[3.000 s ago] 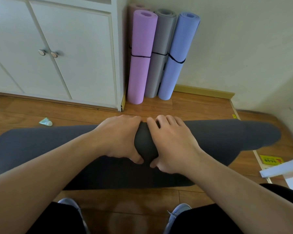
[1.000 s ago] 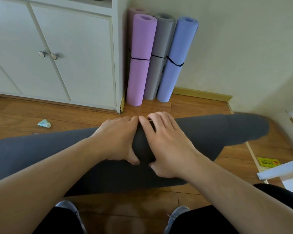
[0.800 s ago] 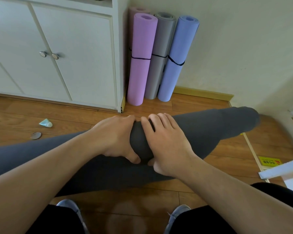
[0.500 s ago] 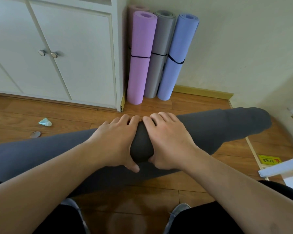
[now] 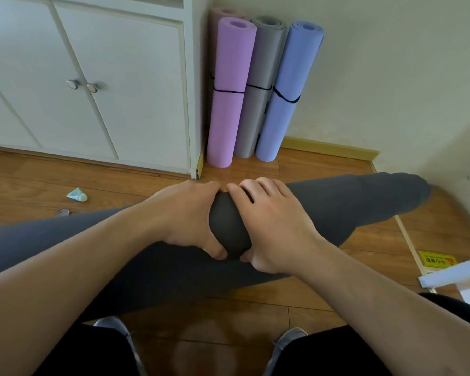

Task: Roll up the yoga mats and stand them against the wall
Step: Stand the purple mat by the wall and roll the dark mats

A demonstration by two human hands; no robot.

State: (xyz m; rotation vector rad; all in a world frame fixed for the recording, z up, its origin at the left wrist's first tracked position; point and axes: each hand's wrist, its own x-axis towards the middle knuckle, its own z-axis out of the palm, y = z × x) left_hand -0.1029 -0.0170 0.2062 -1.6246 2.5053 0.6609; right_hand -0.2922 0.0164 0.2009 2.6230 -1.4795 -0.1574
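A dark grey yoga mat [image 5: 350, 202] lies rolled across the wooden floor, its right end raised slightly toward the wall. My left hand [image 5: 185, 215] and my right hand [image 5: 272, 223] grip the roll side by side at its middle, fingers over the top, thumbs underneath. A flat strip of the mat [image 5: 174, 283] still lies unrolled in front of my feet. A purple rolled mat [image 5: 229, 93], a grey rolled mat [image 5: 263, 85] and a blue rolled mat [image 5: 288, 90] stand upright against the wall, each bound with a black band. A pinkish mat [image 5: 221, 14] peeks out behind them.
A white cabinet [image 5: 98, 85] with two knobs stands at the left of the mats. A small crumpled wrapper [image 5: 78, 195] and a round bit [image 5: 63, 212] lie on the floor at left. A yellow label [image 5: 436, 259] and a white board [image 5: 456, 272] are at right.
The roll has turned over under my hands, and its right end has swung and lifted a little. Both hands have re-gripped at the middle.
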